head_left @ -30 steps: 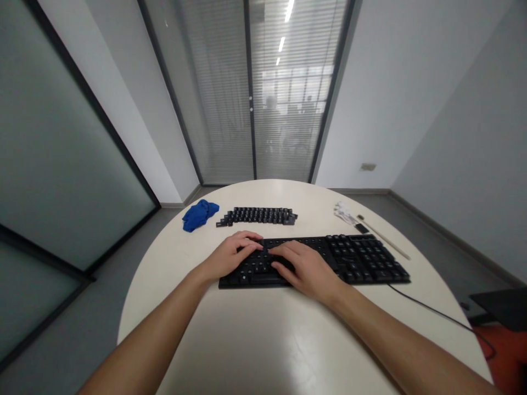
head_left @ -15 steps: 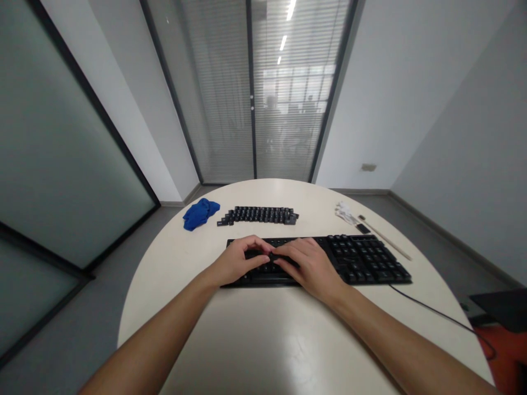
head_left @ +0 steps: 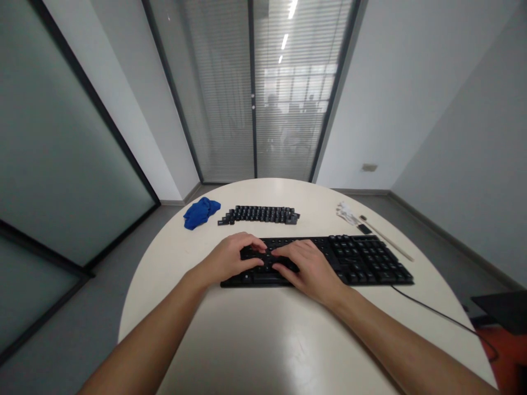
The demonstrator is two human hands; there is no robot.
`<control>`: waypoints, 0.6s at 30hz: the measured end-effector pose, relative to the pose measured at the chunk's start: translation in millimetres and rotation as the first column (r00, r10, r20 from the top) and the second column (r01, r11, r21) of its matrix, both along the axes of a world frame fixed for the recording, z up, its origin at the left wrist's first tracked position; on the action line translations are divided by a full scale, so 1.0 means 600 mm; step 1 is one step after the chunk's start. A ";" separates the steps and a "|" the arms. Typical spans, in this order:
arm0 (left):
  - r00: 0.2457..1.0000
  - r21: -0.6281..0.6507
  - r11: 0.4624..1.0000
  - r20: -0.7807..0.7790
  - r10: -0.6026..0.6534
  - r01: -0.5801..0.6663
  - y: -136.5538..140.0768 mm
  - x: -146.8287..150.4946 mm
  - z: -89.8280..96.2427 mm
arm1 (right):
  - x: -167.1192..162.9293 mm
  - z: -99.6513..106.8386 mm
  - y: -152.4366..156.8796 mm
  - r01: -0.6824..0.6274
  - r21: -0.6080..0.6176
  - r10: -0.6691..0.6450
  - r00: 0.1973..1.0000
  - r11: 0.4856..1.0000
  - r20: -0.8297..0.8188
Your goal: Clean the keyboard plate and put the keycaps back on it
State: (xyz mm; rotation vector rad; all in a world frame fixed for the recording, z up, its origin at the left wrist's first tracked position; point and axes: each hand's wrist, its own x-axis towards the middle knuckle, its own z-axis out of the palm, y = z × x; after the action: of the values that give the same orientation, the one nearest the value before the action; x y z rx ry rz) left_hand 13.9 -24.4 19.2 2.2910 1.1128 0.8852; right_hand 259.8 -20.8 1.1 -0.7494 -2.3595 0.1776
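Note:
A black keyboard (head_left: 366,260) lies across the table in front of me, its right part full of keys. Part of its left section looks bare of keycaps, though my hands cover much of it. My left hand (head_left: 230,257) is over the left section, thumb and fingers apart, with nothing visible between them. Close beside it, my right hand (head_left: 310,269) rests on the middle of the keyboard. Its thumb and forefinger are parted around a dark spot of the keyboard; no held thing can be made out there. Behind the keyboard, loose black keycaps (head_left: 263,214) sit in rows.
A crumpled blue cloth (head_left: 201,213) lies at the back left of the round table (head_left: 247,340). At the back right are a white crumpled thing (head_left: 346,213), a small black piece (head_left: 364,229) and a thin-handled brush (head_left: 387,238). A cable (head_left: 432,308) runs off the right edge.
My left hand has drawn back a little to the left, away from my right fingertips. My right thumb and forefinger have spread slightly. The keyboard stays in place.

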 end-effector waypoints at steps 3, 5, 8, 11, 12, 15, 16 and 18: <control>0.995 0.057 0.998 -0.096 -0.021 0.027 -0.002 -0.003 0.007 | 0.001 -0.002 0.002 0.005 -0.001 -0.005 1.000 1.000 0.020; 0.990 0.065 0.997 -0.136 -0.028 0.037 -0.003 -0.001 0.010 | 0.001 -0.004 0.003 0.001 -0.006 -0.001 0.999 1.000 0.035; 0.984 0.064 0.996 -0.167 -0.056 0.067 -0.004 0.001 0.014 | 0.002 -0.004 0.004 -0.013 -0.020 0.014 0.999 1.000 0.050; 0.980 0.061 0.995 -0.186 -0.067 0.079 -0.003 -0.003 0.014 | 0.002 -0.003 0.003 -0.061 -0.036 0.064 0.995 0.997 0.082; 0.980 0.056 0.996 -0.189 -0.063 0.075 -0.002 -0.006 0.014 | 0.002 -0.003 0.003 -0.086 -0.042 0.090 0.991 0.995 0.103; 0.983 0.023 0.998 -0.180 -0.046 0.051 0.003 -0.018 0.011 | 0.001 -0.005 0.003 -0.136 -0.046 0.142 0.975 0.990 0.171; 0.984 0.003 0.999 -0.174 -0.039 0.040 0.005 -0.022 0.010 | 0.000 -0.006 0.002 -0.135 -0.044 0.140 0.971 0.990 0.192; 0.987 -0.038 0.999 -0.158 -0.018 0.012 0.009 -0.029 0.007 | -0.002 -0.009 0.002 -0.112 -0.029 0.116 0.969 0.993 0.217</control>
State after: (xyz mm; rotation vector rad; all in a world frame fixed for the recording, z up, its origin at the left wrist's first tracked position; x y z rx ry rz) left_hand -3.3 -19.3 23.6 2.3689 1.1659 0.6806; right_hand 258.4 -19.5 -4.4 -0.6699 -2.6155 0.1709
